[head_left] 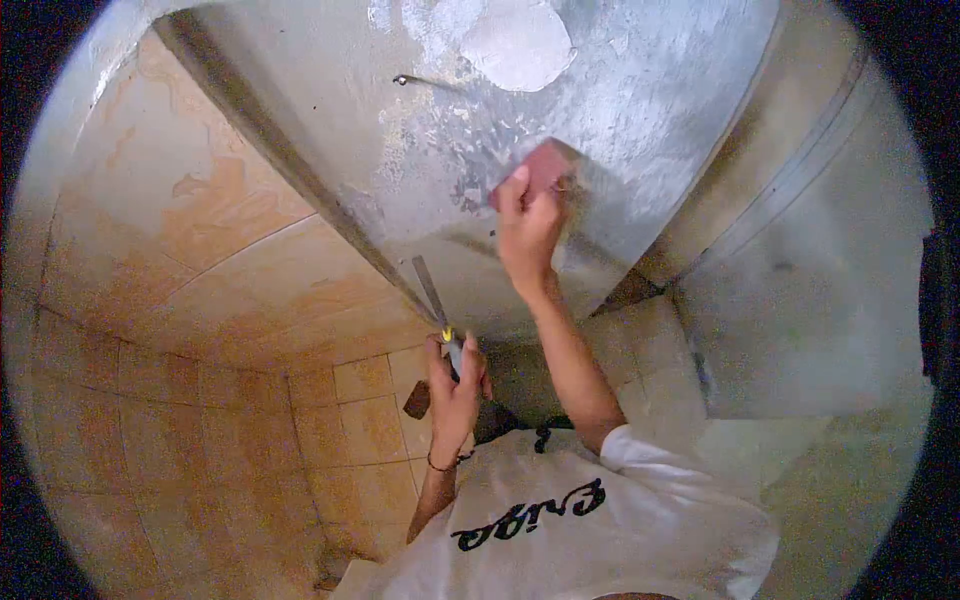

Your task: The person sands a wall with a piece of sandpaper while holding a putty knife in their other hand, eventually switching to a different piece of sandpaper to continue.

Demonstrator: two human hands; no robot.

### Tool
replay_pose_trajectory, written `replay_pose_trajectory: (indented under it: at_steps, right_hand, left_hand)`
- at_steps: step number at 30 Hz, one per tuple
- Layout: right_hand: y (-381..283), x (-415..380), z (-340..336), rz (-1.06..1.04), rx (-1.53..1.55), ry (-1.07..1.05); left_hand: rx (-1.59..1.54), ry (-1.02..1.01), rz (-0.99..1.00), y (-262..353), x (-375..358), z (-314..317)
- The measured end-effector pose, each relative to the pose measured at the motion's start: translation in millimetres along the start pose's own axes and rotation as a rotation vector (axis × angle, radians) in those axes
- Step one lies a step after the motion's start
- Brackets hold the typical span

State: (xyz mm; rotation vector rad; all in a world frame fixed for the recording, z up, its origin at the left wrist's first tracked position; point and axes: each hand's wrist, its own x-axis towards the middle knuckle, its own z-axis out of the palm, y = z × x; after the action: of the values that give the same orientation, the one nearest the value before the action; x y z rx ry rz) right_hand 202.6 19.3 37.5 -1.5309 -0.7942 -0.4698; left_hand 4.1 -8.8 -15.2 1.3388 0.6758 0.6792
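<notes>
My right hand is closed round a reddish-brown flat pad, which lies against the grey painted surface over a patch of flaking paint. Lower and to the left, my left hand grips a tool with a long thin grey blade, a yellow collar and a grey handle. Its blade points up toward the grey surface. A dark bracelet circles my left wrist. Part of the tool's handle is hidden by my fingers.
A pale round patch and a small metal hook are on the grey surface. Orange-beige tiles cover the left side. A small brown block shows beside my left wrist. A grey panel stands at the right.
</notes>
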Motion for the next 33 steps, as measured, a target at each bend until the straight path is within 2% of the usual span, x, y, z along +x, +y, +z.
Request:
replay_pose_trajectory:
  at_steps: [2, 3, 4, 6, 7, 10, 12, 14, 15, 16, 18, 19, 20, 22, 23, 26, 27, 30, 31, 32, 33]
  right_hand:
    - [8.4, 0.1, 0.0, 0.075, -0.158, -0.112]
    - [7.3, -1.0, 6.6, -0.206, -0.107, 0.039]
    - [9.9, 1.3, 3.2, -0.203, -0.109, 0.040]
    - [11.5, 11.0, -8.2, -0.350, -0.140, 0.123]
    - [8.0, 10.7, -21.0, -0.035, -0.075, 0.007]
    - [7.4, 18.2, -25.0, -0.112, -0.055, 0.089]
    - [17.5, 17.1, -25.1, -0.171, -0.069, 0.036]
    - [26.3, 26.0, -30.0, -0.351, -0.061, 0.112]
    - [18.2, 27.3, -44.0, -0.192, -0.041, 0.077]
    - [17.7, 26.9, -46.8, -0.195, -0.040, 0.087]
    - [15.1, 29.1, -50.2, -0.118, -0.077, 0.079]
    - [22.4, 22.7, -46.1, -0.024, -0.051, -0.092]
    - [28.4, 25.4, -47.6, -0.020, -0.046, -0.089]
    - [32.8, 37.7, -50.8, -0.396, -0.091, 0.218]
    - [36.5, 32.5, -60.6, -0.088, -0.021, 0.100]
    - [42.9, 30.9, -66.1, -0.040, -0.093, 0.064]
    - [46.2, 33.0, -63.9, -0.178, -0.126, 0.064]
    - [52.4, 38.5, -76.2, -0.203, -0.131, 0.173]
    - [48.4, 38.3, -90.3, 0.055, -0.067, 0.087]
    - [49.2, 38.5, -93.2, 0.048, -0.067, 0.086]
    - [51.0, 38.5, -95.4, 0.162, -0.050, 0.078]
  left_hand:
    - [-0.033, 0.004, 0.008, -7.2, 1.9, 3.5]
    - [-0.059, -0.004, 0.008, -10.8, 0.2, 5.6]
    - [-0.057, -0.006, 0.006, -11.5, -1.1, 7.7]
    - [-0.010, -0.054, -0.079, -8.8, -1.6, 13.0]
    - [-0.008, -0.058, -0.076, -8.7, -1.2, 15.3]
    - [-0.044, -0.078, -0.062, -5.9, -1.5, 23.4]
    - [0.029, -0.058, -0.040, -4.6, -3.2, 29.8]
    - [0.049, -0.051, -0.005, -6.7, -5.4, 38.0]
    - [0.059, -0.035, 0.025, -7.5, -6.6, 40.9]
    - [0.064, -0.041, 0.033, -7.6, -7.2, 42.4]
    - [0.011, -0.051, -0.087, -3.5, -11.3, 46.9]
    - [0.011, -0.053, -0.087, -4.9, -13.1, 48.8]
    - [0.023, -0.053, -0.094, -6.5, -13.8, 51.2]
    - [0.030, -0.063, -0.092, -2.9, -13.6, 56.9]
    - [0.041, -0.036, -0.046, 1.3, -15.3, 61.8]
    - [0.014, 0.008, 0.019, 7.2, -15.3, 66.3]
    - [-0.007, 0.027, 0.029, 7.4, -16.6, 69.7]
    - [0.012, -0.023, -0.004, 4.4, -14.2, 73.6]
    - [0.008, -0.026, 0.001, 4.0, -14.8, 75.8]
    - [0.017, -0.004, 0.002, 3.5, -16.0, 78.3]
    - [0.026, 0.020, 0.001, 3.3, -17.0, 81.6]
